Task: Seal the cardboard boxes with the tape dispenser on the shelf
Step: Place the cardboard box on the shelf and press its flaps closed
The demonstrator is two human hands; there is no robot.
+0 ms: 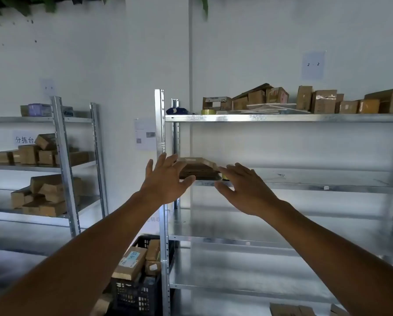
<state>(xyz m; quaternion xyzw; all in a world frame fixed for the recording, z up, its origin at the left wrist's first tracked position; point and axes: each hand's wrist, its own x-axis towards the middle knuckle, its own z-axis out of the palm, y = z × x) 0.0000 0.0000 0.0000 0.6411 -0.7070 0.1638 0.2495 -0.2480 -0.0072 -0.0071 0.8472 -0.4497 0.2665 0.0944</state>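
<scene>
Though partly hidden, flat brown cardboard box (pixel 199 168)

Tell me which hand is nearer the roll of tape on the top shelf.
Left. The left hand is below the roll of tape and a little to its left; the right hand is lower and further off to its right. Both hands are open.

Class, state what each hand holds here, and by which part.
Nothing is held. The left hand and right hand are open, reaching toward the flat cardboard box.
</scene>
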